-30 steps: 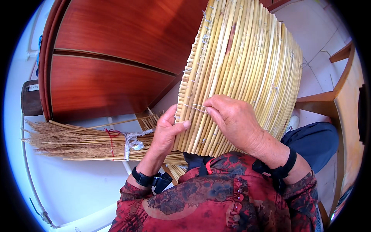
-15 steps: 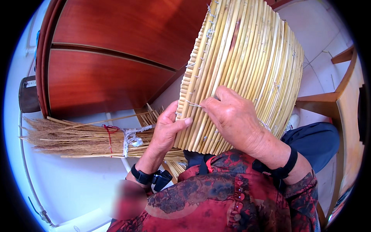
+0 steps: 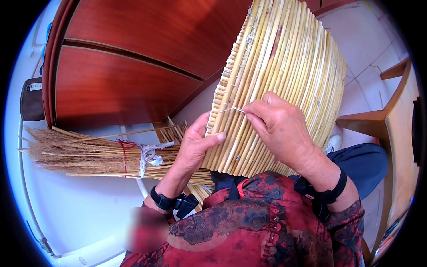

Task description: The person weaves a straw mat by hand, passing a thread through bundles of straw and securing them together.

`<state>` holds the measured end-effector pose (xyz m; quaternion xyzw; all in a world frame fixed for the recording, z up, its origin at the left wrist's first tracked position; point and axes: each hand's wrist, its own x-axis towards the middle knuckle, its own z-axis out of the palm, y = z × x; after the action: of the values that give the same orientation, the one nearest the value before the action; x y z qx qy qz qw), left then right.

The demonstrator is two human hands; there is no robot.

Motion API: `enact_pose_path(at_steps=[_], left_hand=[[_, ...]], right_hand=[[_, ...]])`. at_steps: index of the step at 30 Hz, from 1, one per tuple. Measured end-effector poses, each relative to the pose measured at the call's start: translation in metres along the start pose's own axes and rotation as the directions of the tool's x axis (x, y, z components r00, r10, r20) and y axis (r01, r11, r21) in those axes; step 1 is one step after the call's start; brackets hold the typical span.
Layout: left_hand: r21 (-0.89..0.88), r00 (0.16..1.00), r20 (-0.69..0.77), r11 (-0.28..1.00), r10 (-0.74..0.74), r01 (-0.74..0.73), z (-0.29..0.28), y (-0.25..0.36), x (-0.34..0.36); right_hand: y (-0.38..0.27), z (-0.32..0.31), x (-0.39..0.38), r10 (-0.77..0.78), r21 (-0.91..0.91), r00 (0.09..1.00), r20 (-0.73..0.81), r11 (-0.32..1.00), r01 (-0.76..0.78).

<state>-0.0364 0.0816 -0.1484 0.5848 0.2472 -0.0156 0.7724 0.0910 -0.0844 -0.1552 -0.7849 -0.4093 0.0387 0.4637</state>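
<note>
"While the panel of stalks [image 3: 289, 66] leans tilted in front of the patterned shirt [image 3: 249, 218], what could go wrong, in your opinion?"

"Firstly, the thread [image 3: 227, 109]. It goes from near the panel's left edge to the right hand [image 3: 280, 127], whose grip is closed on it, thumb against finger. If the pull is too strong, I think it could snap; if too weak, it could sit slack."

"Does this grip hide something more?"

"That I cannot tell from here."

"And the left hand [image 3: 195, 140]?"

"Its grip is closed around the panel's left edge, the thumb in front, the other fingers mostly hidden. Should it slacken, the panel could slide, because the stalks look smooth."

"And farther out?"

"On the left lies the tied bundle [image 3: 98, 153]; its loose ends could catch a hanging thread. Beyond is the red cabinet [image 3: 124, 91], which a swinging corner could scratch."
</note>
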Motion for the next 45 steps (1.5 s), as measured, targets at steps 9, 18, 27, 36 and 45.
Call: enact_pose_path(at_steps=[9, 18, 27, 36, 45], left_hand=[[0.003, 1.0, -0.005, 1.0, -0.001, 0.001, 0.004, -0.002, -0.003], [-0.01, 1.0, 0.01, 1.0, 0.009, -0.009, 0.005, -0.002, -0.003], [-0.01, 1.0, 0.017, 1.0, 0.015, -0.015, 0.005, -0.003, -0.003], [0.008, 0.999, 0.027, 1.0, 0.025, -0.025, 0.006, -0.004, -0.004], [0.03, 0.998, 0.038, 0.998, 0.053, -0.054, 0.013, -0.006, -0.007]], right_hand=[[-0.008, -0.003, -0.005, -0.048, -0.014, 0.997, 0.055, 0.999, 0.049], [-0.007, 0.001, -0.005, -0.058, -0.004, 0.998, 0.022, 0.998, 0.058], [-0.007, 0.0, -0.002, -0.085, -0.078, 0.994, 0.074, 0.993, 0.091], [-0.012, -0.005, 0.0, -0.075, -0.12, 0.991, 0.109, 0.989, 0.088], [-0.023, -0.017, 0.004, -0.031, -0.224, 0.978, 0.207, 0.971, 0.078]])
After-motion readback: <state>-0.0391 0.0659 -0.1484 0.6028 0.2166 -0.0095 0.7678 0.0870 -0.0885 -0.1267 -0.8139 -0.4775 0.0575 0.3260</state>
